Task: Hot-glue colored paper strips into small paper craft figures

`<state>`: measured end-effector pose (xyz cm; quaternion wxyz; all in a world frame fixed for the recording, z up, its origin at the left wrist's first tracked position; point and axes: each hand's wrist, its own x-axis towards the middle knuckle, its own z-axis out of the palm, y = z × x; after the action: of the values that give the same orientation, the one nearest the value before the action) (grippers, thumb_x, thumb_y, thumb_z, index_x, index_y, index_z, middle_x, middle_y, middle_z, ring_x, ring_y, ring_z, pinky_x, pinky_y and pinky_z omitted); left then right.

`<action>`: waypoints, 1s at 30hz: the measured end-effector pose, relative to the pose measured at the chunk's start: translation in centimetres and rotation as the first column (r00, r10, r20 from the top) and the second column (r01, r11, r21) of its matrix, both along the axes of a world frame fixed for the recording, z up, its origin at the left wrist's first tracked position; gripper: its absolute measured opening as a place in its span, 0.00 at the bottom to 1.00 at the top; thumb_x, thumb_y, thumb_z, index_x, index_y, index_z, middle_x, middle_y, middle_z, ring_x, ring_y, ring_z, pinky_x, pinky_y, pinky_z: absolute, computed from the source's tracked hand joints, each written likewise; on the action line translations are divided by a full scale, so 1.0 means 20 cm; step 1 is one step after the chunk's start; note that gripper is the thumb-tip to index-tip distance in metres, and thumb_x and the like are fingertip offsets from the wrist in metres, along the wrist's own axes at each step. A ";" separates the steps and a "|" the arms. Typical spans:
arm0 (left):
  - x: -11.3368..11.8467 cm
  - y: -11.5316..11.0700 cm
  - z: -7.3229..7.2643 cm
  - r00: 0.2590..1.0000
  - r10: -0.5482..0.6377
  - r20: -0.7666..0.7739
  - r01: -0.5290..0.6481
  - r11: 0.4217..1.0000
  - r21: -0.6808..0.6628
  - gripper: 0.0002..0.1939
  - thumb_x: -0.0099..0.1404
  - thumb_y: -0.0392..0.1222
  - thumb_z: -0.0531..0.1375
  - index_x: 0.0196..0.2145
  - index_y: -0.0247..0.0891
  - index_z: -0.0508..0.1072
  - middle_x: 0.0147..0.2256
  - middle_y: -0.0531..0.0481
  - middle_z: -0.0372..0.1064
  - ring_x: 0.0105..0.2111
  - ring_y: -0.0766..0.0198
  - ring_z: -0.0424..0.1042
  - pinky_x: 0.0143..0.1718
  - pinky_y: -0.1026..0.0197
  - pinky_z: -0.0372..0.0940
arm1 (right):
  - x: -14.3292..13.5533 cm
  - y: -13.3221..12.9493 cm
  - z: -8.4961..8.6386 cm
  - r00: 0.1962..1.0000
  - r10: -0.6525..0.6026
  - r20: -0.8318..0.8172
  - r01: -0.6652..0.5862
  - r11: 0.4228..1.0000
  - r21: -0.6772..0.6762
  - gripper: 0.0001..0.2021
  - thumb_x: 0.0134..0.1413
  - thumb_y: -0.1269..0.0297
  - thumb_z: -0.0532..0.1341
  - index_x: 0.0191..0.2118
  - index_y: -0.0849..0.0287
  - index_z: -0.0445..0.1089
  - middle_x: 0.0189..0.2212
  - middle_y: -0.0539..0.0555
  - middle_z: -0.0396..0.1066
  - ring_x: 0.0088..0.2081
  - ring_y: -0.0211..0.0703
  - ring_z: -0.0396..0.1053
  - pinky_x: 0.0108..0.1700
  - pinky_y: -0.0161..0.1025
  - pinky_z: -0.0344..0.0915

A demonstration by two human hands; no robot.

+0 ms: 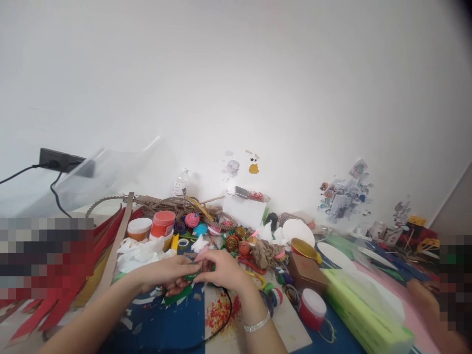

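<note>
At the middle of the cluttered table, my left hand [171, 274] and my right hand [220, 269] meet, fingers pinched together. Between the fingertips is a small green piece [192, 271], mostly covered, so its exact kind does not show. A flat green scrap [180, 297] sticks out under my left hand. Beyond my fingers lie a crumpled white tissue [200, 244] and a roll of tape [183, 243]. Under my right wrist, red and yellow bits [221, 312] are scattered over a pale board [291, 324], with a black cable [229, 314] across it.
Left stand tubs, one with a red lid [163, 223], beside red strips [103, 250]. Coiled colored ornaments [232, 243] crowd the back. To the right are a brown box [308, 275], a red jar [313, 309] and a green tissue pack [365, 309]. Another person's arm [431, 314] reaches in.
</note>
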<state>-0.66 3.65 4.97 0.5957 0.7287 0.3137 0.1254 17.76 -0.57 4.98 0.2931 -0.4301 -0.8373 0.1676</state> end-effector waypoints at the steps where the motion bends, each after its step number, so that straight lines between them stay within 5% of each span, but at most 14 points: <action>1: 0.00 -0.01 0.00 1.000 0.008 0.003 -0.008 1.000 -0.003 0.19 0.52 0.58 0.59 0.21 0.38 0.64 0.16 0.57 0.56 0.15 0.70 0.53 0.16 0.66 0.46 | -0.01 0.00 0.00 0.999 -0.036 0.012 0.036 0.999 0.020 0.16 0.44 0.56 0.66 0.41 0.55 0.72 0.29 0.49 0.72 0.31 0.39 0.68 0.33 0.32 0.61; 7: 0.01 -0.02 0.02 1.000 0.013 0.026 -0.015 0.998 0.057 0.21 0.50 0.60 0.60 0.20 0.38 0.63 0.16 0.57 0.58 0.15 0.70 0.56 0.16 0.66 0.46 | -0.02 -0.02 0.02 0.988 -0.143 0.065 0.137 0.987 0.084 0.17 0.42 0.56 0.67 0.39 0.54 0.69 0.30 0.48 0.71 0.33 0.40 0.68 0.33 0.33 0.60; 13: -0.01 0.04 0.00 0.983 0.151 0.102 -0.153 0.988 0.011 0.21 0.49 0.59 0.60 0.21 0.38 0.63 0.15 0.58 0.58 0.13 0.72 0.53 0.16 0.66 0.48 | 0.05 -0.02 0.05 0.975 -0.203 -0.084 0.214 0.966 0.144 0.15 0.48 0.64 0.63 0.44 0.53 0.69 0.42 0.52 0.71 0.41 0.43 0.68 0.42 0.37 0.62; 19: -0.01 0.04 0.01 0.959 0.256 0.124 -0.258 0.966 0.000 0.22 0.49 0.60 0.59 0.20 0.39 0.58 0.15 0.60 0.56 0.13 0.72 0.52 0.16 0.66 0.47 | 0.08 0.01 0.03 0.916 -0.298 -0.270 0.326 0.943 0.064 0.12 0.55 0.67 0.55 0.46 0.55 0.68 0.30 0.51 0.71 0.33 0.41 0.69 0.37 0.37 0.63; 23: 0.00 0.04 0.01 0.947 0.282 0.152 -0.284 0.959 -0.010 0.23 0.49 0.61 0.60 0.21 0.39 0.58 0.15 0.60 0.56 0.14 0.72 0.52 0.16 0.66 0.48 | 0.06 0.00 0.02 0.934 -0.302 -0.190 0.309 0.951 0.007 0.18 0.49 0.64 0.62 0.48 0.53 0.65 0.34 0.50 0.69 0.33 0.41 0.66 0.33 0.36 0.61; 26: 0.00 0.04 0.01 0.952 0.260 0.164 -0.259 0.966 -0.025 0.23 0.50 0.61 0.59 0.22 0.39 0.59 0.16 0.60 0.57 0.14 0.72 0.53 0.16 0.67 0.48 | 0.05 0.01 0.01 0.926 -0.369 -0.085 0.375 0.923 0.086 0.15 0.42 0.67 0.65 0.40 0.54 0.68 0.35 0.50 0.67 0.35 0.43 0.64 0.35 0.37 0.58; 28: 0.00 0.04 0.01 0.955 0.242 0.169 -0.242 0.970 -0.022 0.23 0.50 0.61 0.59 0.21 0.39 0.58 0.16 0.59 0.57 0.14 0.72 0.53 0.16 0.66 0.48 | 0.04 0.02 0.01 0.920 -0.365 -0.141 0.378 0.922 0.081 0.07 0.40 0.69 0.66 0.28 0.57 0.67 0.30 0.50 0.65 0.35 0.43 0.61 0.37 0.37 0.56; 30: -0.01 0.04 0.01 0.953 0.244 0.181 -0.246 0.969 -0.010 0.23 0.49 0.62 0.59 0.21 0.39 0.58 0.16 0.59 0.57 0.14 0.72 0.54 0.17 0.66 0.48 | 0.05 0.03 0.01 0.911 -0.315 -0.267 0.328 0.945 0.005 0.10 0.40 0.68 0.66 0.19 0.58 0.62 0.24 0.48 0.60 0.32 0.41 0.59 0.35 0.36 0.55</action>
<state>-0.78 4.44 5.21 0.5968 0.6737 0.3454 0.2658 18.71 -0.05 5.15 0.4353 -0.5285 -0.7129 0.1519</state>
